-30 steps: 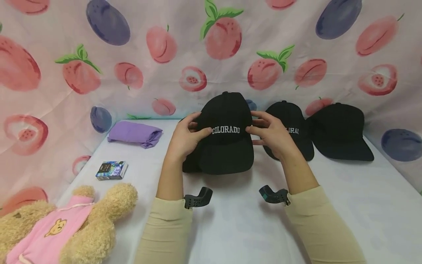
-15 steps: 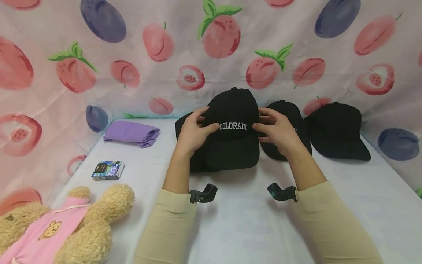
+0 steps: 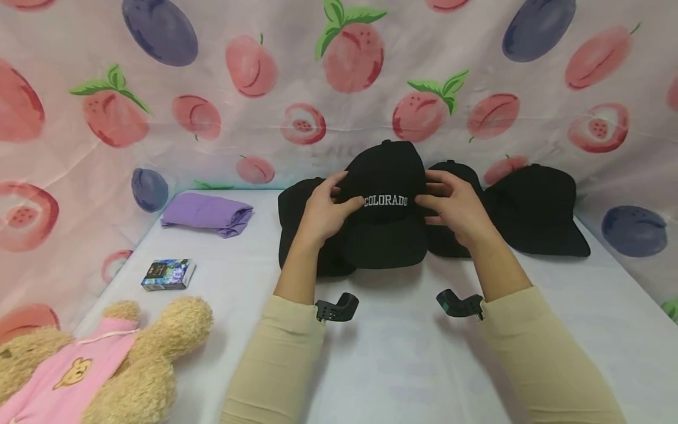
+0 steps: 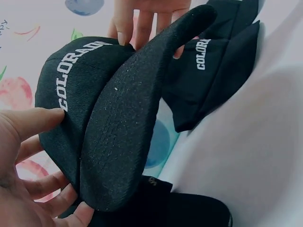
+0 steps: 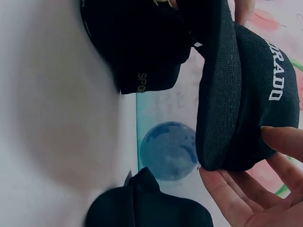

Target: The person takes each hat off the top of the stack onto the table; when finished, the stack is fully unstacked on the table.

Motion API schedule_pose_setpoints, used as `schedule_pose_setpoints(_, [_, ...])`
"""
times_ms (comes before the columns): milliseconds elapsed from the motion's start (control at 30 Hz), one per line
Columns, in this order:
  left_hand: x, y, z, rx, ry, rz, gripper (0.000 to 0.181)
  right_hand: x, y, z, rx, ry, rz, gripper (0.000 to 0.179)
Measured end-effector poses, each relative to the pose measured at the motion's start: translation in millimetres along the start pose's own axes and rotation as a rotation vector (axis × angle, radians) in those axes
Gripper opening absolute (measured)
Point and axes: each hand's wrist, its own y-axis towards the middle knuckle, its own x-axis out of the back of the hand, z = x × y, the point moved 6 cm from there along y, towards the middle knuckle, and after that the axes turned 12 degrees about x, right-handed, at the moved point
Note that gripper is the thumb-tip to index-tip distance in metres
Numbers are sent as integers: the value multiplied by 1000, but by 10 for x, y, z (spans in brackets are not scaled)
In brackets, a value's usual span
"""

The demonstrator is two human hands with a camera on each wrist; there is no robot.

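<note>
A black baseball cap with white COLORADO lettering is held up off the table between both hands, its brim toward me. My left hand grips its left side, thumb on the front panel beside the first letter and fingers behind. On the other side my right hand pinches it the same way, thumb near the last letter. In the left wrist view the brim juts out between the hands. Behind and left of it sits another black cap, partly hidden by the left hand and the held cap.
Two more black caps stand at the back right, a lettered cap mostly hidden by my right hand and a plain-looking cap. At left lie a folded purple cloth, a small patterned box and a teddy bear in pink.
Both hands have carried the held cap to the right and slightly up, uncovering more of the black cap behind it on the left. The camera view has shifted slightly.
</note>
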Motion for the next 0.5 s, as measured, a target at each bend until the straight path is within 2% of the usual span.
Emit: schedule_pose_setpoints(500, [-252, 125, -42, -21, 17, 56, 65, 187, 13, -103, -25, -53, -36, 64])
